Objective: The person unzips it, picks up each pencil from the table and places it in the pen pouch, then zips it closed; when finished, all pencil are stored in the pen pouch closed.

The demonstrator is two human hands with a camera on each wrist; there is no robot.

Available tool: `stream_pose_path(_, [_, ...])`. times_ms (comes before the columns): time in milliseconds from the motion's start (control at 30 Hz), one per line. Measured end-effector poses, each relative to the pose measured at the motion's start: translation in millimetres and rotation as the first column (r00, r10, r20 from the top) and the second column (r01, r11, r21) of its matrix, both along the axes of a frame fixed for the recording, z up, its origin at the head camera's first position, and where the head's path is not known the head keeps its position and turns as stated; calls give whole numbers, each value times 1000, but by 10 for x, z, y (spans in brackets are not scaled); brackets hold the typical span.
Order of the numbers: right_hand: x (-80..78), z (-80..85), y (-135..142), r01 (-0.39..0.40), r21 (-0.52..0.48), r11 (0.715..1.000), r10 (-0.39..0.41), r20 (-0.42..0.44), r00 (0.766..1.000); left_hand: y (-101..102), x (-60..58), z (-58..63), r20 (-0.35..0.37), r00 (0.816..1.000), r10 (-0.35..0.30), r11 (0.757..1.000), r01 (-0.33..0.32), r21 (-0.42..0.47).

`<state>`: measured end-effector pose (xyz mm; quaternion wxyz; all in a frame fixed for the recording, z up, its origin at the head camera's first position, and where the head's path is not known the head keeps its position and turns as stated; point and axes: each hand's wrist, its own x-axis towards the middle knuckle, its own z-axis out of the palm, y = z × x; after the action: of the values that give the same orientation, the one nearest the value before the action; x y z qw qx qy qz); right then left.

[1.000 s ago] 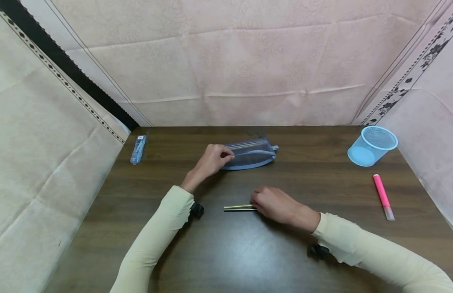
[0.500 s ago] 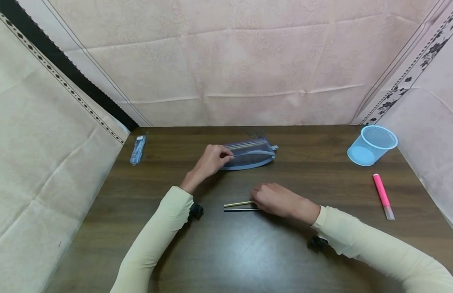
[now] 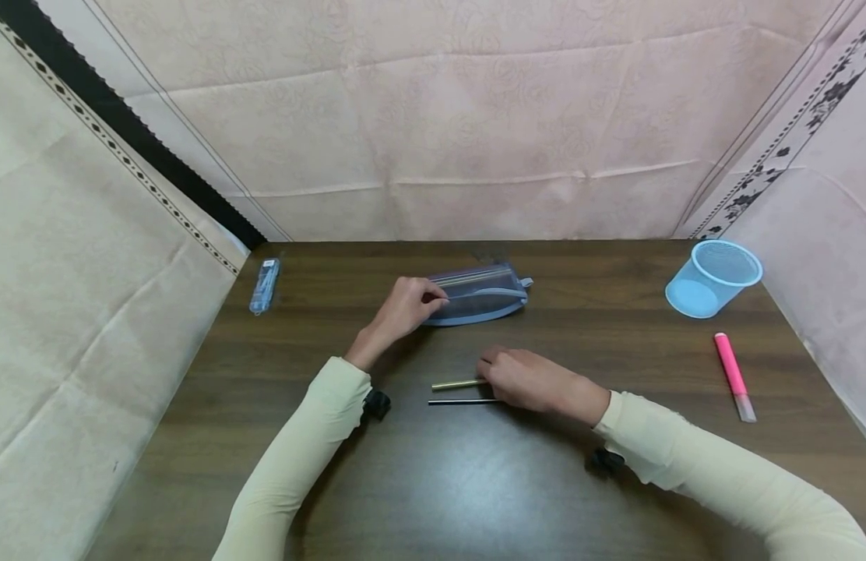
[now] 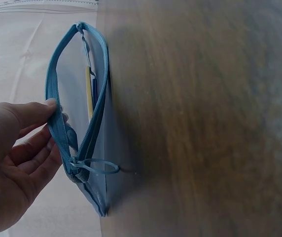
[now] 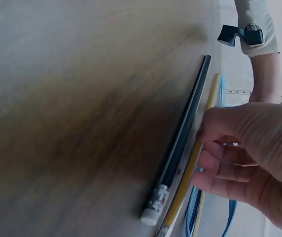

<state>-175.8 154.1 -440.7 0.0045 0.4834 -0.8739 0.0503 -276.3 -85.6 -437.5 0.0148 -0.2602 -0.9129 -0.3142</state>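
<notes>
A blue translucent zip pencil case [image 3: 485, 305] lies at the back middle of the table. My left hand [image 3: 406, 302] pinches one zip edge of its mouth, and the mouth gapes wide in the left wrist view. Inside show a yellow pencil [image 4: 88, 91] and a dark blue pencil [image 4: 94, 91]. In front of the case, my right hand [image 3: 527, 379] pinches another yellow pencil [image 5: 183, 185] between thumb and fingers. Beside it on the tabletop lies a black pencil [image 5: 180, 140] with a white eraser end, partly hidden by the right hand in the head view.
At the back right, a light blue mesh cup [image 3: 713, 279] lies tipped. A pink marker [image 3: 731, 375] with a clear end lies in front of it. Toward the back left is a small blue packet [image 3: 265, 286]. Cloth hangs behind and at both sides of the table.
My right hand has parted the yellow pencil from the black one and moved it slightly toward the case. The black pencil has stayed put. My left hand keeps its hold on the case.
</notes>
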Motion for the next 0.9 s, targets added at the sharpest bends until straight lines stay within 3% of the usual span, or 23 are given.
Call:
stream_pose_path(167, [-22, 65, 17, 14, -91, 996, -13, 20, 1000, 6, -6, -3, -1, 1000, 1, 1000, -1, 5])
stream_pose_path(300, [-35, 157, 45, 42, -170, 985, -17, 143, 990, 12, -13, -10, 4, 1000, 1, 1000, -1, 0])
stream_pose_path(433, [-40, 279, 54, 70, -297, 952, 24, 302, 953, 16, -17, -12, 4, 1000, 1, 1000, -1, 3])
stream_pose_path(533, [-31, 379, 40, 118, -397, 910, 74, 435, 897, 19, -25, -16, -11, 1000, -3, 1000, 3, 6])
stream_pose_path(600, [-22, 434, 23, 171, -445, 879, 115, 547, 829, 19, -30, -18, -19, 1000, -6, 1000, 7, 5])
stream_pose_path(733, [-24, 454, 0, 335, -447, 829, 151, 757, 636, 12, -35, -24, -15, 1000, -14, 1000, 14, 7])
stream_pose_path(800, [-28, 444, -3, 430, -405, 807, 140, 838, 528, 9, -35, -19, -12, 1000, -17, 1000, 17, 14])
stream_pose_path(900, [-43, 395, -7, 569, -304, 764, 121, 934, 337, 12, -40, -2, -18, 1000, -18, 1000, 18, 23])
